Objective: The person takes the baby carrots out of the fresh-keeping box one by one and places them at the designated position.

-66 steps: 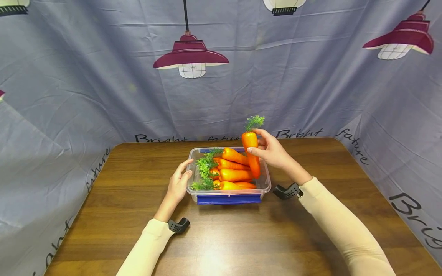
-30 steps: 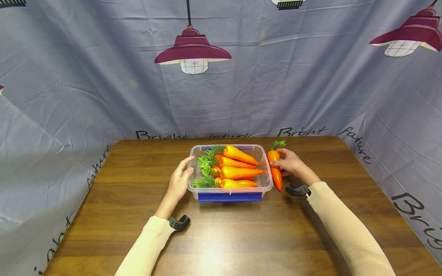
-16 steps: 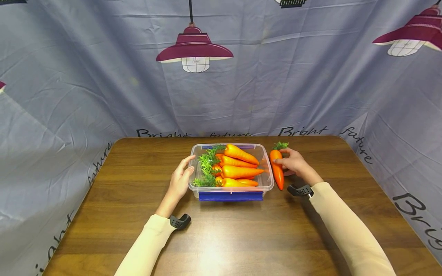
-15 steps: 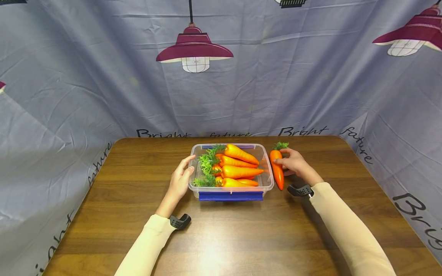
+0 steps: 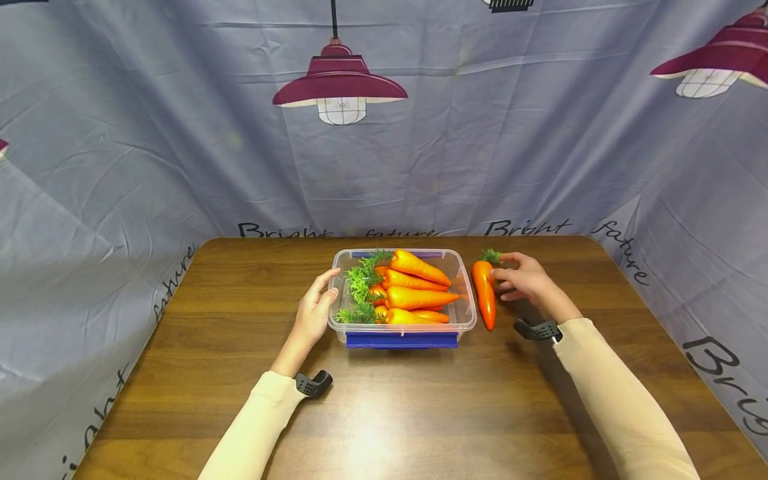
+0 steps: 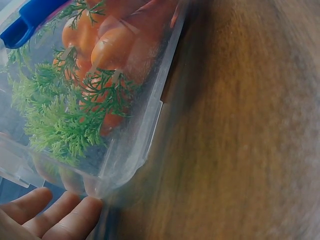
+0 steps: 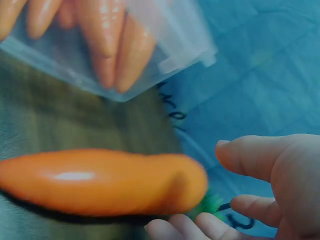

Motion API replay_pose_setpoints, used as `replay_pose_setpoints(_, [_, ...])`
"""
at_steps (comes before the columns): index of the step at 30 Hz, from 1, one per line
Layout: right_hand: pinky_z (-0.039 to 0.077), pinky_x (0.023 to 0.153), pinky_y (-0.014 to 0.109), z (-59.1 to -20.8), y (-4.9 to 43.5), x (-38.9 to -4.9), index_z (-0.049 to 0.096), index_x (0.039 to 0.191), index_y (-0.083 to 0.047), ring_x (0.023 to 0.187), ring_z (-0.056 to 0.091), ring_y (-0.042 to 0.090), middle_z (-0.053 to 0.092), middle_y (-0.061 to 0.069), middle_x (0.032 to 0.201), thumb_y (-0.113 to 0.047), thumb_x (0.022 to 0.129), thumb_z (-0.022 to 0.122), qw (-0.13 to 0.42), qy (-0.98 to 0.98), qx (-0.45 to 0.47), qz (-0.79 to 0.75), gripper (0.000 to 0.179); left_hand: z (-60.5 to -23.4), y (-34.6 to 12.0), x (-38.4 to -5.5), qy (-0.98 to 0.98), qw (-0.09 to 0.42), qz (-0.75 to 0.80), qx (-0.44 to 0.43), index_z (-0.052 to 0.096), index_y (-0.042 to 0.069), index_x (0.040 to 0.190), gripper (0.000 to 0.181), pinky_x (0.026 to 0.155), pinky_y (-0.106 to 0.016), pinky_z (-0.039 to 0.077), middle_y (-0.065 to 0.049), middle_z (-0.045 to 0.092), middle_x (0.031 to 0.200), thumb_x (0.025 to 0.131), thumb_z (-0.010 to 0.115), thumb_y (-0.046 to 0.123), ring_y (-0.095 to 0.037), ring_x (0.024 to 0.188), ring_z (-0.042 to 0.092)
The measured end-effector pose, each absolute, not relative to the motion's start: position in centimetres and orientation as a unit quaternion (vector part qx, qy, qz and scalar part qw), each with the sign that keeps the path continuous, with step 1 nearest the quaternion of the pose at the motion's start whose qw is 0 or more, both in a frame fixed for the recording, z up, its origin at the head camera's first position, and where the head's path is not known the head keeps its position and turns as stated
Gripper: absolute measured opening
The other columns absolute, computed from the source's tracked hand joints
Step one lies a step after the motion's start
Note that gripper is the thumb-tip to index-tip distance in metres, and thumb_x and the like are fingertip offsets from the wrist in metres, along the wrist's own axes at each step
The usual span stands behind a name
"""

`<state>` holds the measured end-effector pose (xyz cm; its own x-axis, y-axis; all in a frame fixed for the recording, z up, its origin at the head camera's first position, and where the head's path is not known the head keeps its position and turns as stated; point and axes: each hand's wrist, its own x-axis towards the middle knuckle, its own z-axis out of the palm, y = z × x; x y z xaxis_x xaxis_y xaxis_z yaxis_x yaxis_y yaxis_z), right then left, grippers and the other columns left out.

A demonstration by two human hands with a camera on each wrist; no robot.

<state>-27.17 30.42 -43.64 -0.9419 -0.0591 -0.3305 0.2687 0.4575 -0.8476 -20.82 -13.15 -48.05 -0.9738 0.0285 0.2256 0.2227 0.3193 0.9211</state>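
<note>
Touching tub [image 5: 401, 329] w/ L hand [image 5: 310, 317]; R hand [image 5: 529, 279] nr lone carrot [image 5: 485, 297].

Edges of the right wrist view crop the loose carrot [image 7: 100, 182] and the clear container [image 7: 182, 42].

Orange carrot [image 5: 485, 293] beside clear box [image 5: 402, 328]

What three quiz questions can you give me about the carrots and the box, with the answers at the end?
1. True or false: the lone carrot lies outside the box.
2. Which hand is beside the lone carrot?
3. Fill in: the box's front clip is coloured ____.

Key: 1. True. 2. The right hand. 3. Blue.
</note>
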Motion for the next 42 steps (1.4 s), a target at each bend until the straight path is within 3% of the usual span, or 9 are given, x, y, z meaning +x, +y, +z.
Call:
replay_pose_setpoints(4, [0.064,0.072,0.037,-42.1,30.5,-27.2,0.021,0.157,0.005,0.078,0.068,0.009,0.053,0.029,0.133,-0.019,0.101,0.062,0.14,0.845,0.038,-0.515,0.074,-48.0,-13.1,-20.8,-0.809,0.082,-0.576,-0.078,0.054,0.011,0.145,0.042,0.067,-0.023,0.04,-0.016,0.051,0.154,0.103,0.048,0.011,-0.006,0.061,0.04])
replay_pose_setpoints(6, [0.064,0.073,0.038,-41.1,30.2,-27.3,0.022,0.157,0.004,0.081,0.068,0.012,0.051,0.031,0.137,-0.02,0.101,0.062,0.132,0.849,0.026,-0.511,0.074,-48.0,-13.0,-20.9,-0.81,0.083,-0.576,-0.073,0.054,0.011,0.145,0.042,0.074,-0.021,0.042,-0.015,0.051,0.154,0.103,0.048,0.01,-0.001,0.074,0.046])
replay_pose_setpoints(9, [0.064,0.075,0.039,-39.5,29.1,-27.4,0.025,0.158,0.001,0.091,0.07,0.02,0.051,0.033,0.139,-0.022,0.1,0.064,0.128,0.858,0.002,-0.498,0.074,-47.8,-13.0,-20.9,-0.808,0.079,-0.58,-0.066,0.053,0.008,0.147,0.043,0.073,-0.024,0.041,-0.017,0.049,0.155,0.104,0.047,0.008,-0.007,0.072,0.043])
replay_pose_setpoints(13, [0.063,0.08,0.043,-37.5,27.2,-27.4,0.031,0.158,-0.005,0.105,0.068,0.031,0.055,0.03,0.14,-0.027,0.099,0.066,0.126,0.875,-0.033,-0.467,0.072,-47.4,-12.8,-20.7,-0.806,0.075,-0.584,-0.063,0.052,0.006,0.146,0.043,0.089,-0.035,0.047,-0.018,0.048,0.156,0.104,0.045,0.006,-0.031,0.094,0.059])
replay_pose_setpoints(17, [0.062,0.081,0.045,-36.3,25.4,-27.6,0.037,0.155,-0.009,0.109,0.068,0.034,0.056,0.027,0.142,-0.029,0.098,0.068,0.126,0.888,-0.068,-0.437,0.068,-47.7,-13.0,-20.8,-0.801,0.082,-0.589,-0.072,0.054,0.01,0.145,0.042,0.107,-0.047,0.042,-0.015,0.049,0.156,0.104,0.046,0.011,-0.035,0.13,0.052])
replay_pose_setpoints(25, [0.062,0.079,0.043,-35.9,22.0,-28.3,0.048,0.149,-0.009,0.106,0.068,0.038,0.06,0.026,0.135,-0.023,0.097,0.068,0.123,0.899,-0.13,-0.4,0.058,-47.9,-13.0,-20.9,-0.799,0.084,-0.591,-0.073,0.054,0.01,0.146,0.043,0.099,-0.042,0.046,-0.015,0.049,0.156,0.103,0.048,0.01,-0.03,0.117,0.057])
replay_pose_setpoints(32, [0.056,0.096,0.054,-36.8,19.6,-29.0,0.051,0.147,-0.008,0.125,0.062,0.042,0.059,0.026,0.14,-0.021,0.096,0.069,0.141,0.899,-0.19,-0.369,0.055,-47.8,-13.0,-20.9,-0.801,0.082,-0.589,-0.072,0.054,0.011,0.146,0.043,0.083,-0.033,0.044,-0.016,0.049,0.156,0.103,0.048,0.01,-0.027,0.09,0.054])
replay_pose_setpoints(37, [0.051,0.105,0.055,-37.3,18.3,-29.2,0.052,0.146,-0.006,0.13,0.059,0.044,0.056,0.027,0.145,-0.016,0.096,0.068,0.149,0.892,-0.214,-0.369,0.054,-47.8,-13.1,-20.9,-0.801,0.08,-0.588,-0.072,0.054,0.013,0.146,0.042,0.093,-0.035,0.044,-0.014,0.049,0.157,0.104,0.048,0.011,-0.023,0.109,0.054])
replay_pose_setpoints(42, [0.05,0.107,0.053,-37.8,17.4,-29.1,0.056,0.144,-0.006,0.13,0.06,0.04,0.058,0.022,0.145,-0.014,0.095,0.068,0.15,0.885,-0.225,-0.38,0.05,-47.8,-13.1,-20.9,-0.8,0.078,-0.591,-0.069,0.054,0.012,0.146,0.043,0.075,-0.028,0.042,-0.014,0.049,0.156,0.104,0.049,0.01,-0.017,0.075,0.049])
